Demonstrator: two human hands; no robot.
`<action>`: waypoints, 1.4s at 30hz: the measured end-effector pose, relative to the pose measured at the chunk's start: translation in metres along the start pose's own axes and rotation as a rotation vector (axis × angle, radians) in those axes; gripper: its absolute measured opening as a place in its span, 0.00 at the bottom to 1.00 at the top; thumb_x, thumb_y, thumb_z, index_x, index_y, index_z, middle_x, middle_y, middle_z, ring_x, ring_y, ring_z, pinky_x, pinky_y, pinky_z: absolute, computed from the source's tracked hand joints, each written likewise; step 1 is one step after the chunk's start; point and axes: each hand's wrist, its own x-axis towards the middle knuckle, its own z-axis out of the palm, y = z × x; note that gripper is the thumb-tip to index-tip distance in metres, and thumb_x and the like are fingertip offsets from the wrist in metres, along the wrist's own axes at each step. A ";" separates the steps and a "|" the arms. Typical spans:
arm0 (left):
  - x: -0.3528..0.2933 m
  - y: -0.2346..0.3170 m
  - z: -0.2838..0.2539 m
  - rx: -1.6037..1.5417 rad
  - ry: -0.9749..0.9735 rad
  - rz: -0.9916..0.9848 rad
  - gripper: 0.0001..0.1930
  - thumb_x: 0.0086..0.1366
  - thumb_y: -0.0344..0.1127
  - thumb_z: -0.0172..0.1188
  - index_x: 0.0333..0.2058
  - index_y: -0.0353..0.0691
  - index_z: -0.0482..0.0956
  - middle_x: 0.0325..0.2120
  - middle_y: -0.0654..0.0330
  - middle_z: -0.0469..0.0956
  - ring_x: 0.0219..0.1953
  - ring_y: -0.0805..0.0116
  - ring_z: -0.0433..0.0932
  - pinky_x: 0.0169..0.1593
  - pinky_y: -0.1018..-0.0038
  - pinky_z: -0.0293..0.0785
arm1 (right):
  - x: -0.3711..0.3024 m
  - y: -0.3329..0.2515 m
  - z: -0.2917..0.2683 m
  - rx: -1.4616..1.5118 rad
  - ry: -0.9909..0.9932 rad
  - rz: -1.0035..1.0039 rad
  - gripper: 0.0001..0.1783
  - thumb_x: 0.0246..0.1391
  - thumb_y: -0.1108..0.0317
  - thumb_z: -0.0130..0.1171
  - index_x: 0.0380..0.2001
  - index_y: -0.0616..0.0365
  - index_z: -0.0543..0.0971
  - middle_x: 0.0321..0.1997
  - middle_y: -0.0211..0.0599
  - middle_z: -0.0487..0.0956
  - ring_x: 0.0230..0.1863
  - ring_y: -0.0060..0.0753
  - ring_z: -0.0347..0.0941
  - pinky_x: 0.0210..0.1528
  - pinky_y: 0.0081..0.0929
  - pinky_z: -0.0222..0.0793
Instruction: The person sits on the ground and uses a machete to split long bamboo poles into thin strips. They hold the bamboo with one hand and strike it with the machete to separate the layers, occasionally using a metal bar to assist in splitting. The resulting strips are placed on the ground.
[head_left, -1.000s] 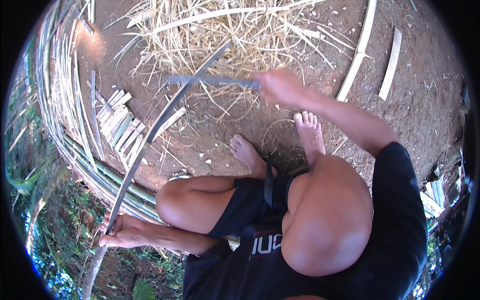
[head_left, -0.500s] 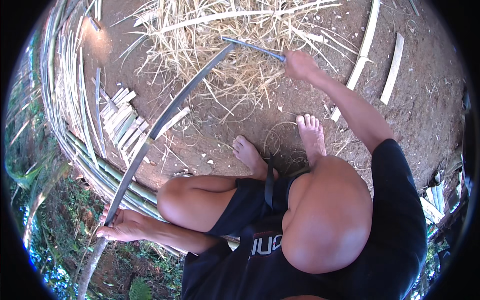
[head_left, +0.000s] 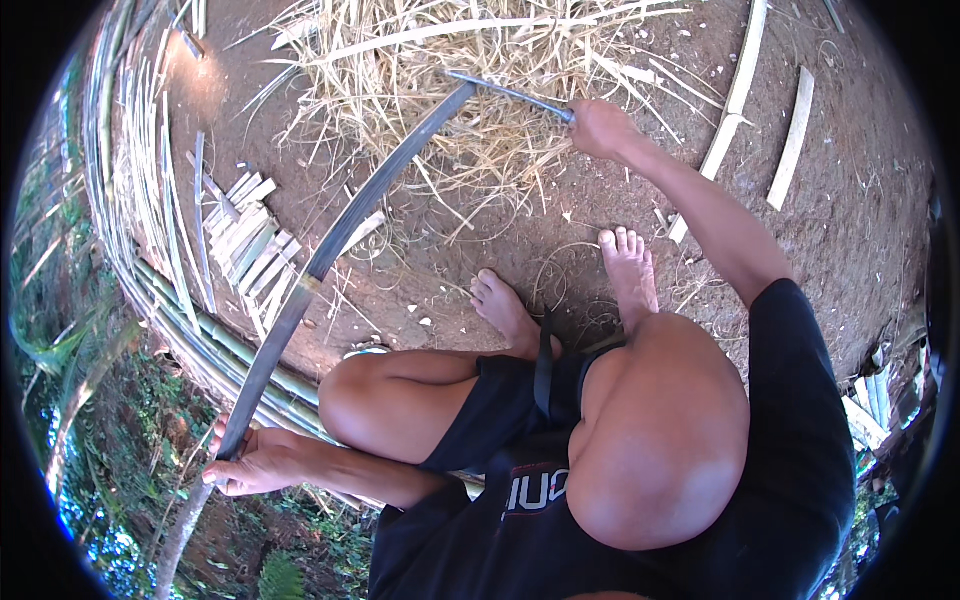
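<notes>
Both hands are busy on one long bamboo strip [head_left: 340, 235], which arcs from low on the person's left up to the straw pile [head_left: 470, 90]. Left hand [head_left: 255, 462] is closed around the strip's near end, by the stacked bamboo poles [head_left: 160, 290] at the yard's edge. Right hand [head_left: 600, 128] grips a knife [head_left: 510, 93] whose blade meets the strip's far tip. Bare dirt [head_left: 860, 200] lies open to the right, past two loose slats [head_left: 790, 140].
</notes>
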 end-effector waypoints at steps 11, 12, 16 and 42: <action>0.004 0.006 0.002 -0.073 -0.041 0.005 0.16 0.67 0.41 0.55 0.33 0.32 0.64 0.25 0.55 0.71 0.33 0.55 0.74 0.40 0.58 0.76 | 0.004 0.023 -0.008 -0.101 -0.002 0.050 0.13 0.51 0.78 0.49 0.41 0.62 0.75 0.17 0.37 0.69 0.14 0.24 0.65 0.11 0.20 0.59; -0.001 0.007 0.001 -0.051 -0.027 -0.007 0.15 0.69 0.44 0.52 0.31 0.37 0.65 0.24 0.59 0.69 0.30 0.60 0.71 0.39 0.62 0.72 | -0.009 0.004 -0.018 -0.056 -0.012 -0.042 0.12 0.50 0.78 0.49 0.40 0.62 0.75 0.16 0.36 0.69 0.14 0.25 0.65 0.12 0.21 0.59; 0.000 0.013 0.002 -0.302 -0.203 -0.081 0.19 0.70 0.50 0.47 0.25 0.42 0.68 0.20 0.63 0.66 0.24 0.66 0.64 0.35 0.68 0.66 | -0.085 -0.049 0.007 0.013 0.014 -0.683 0.09 0.49 0.75 0.52 0.36 0.59 0.75 0.19 0.40 0.73 0.19 0.37 0.73 0.18 0.35 0.68; -0.014 0.027 0.018 -0.406 -0.187 -0.132 0.29 0.66 0.66 0.41 0.25 0.42 0.65 0.16 0.68 0.57 0.17 0.75 0.57 0.23 0.76 0.59 | -0.076 -0.020 0.014 0.142 -0.004 -0.430 0.12 0.48 0.77 0.54 0.39 0.63 0.76 0.12 0.33 0.71 0.14 0.26 0.69 0.13 0.25 0.66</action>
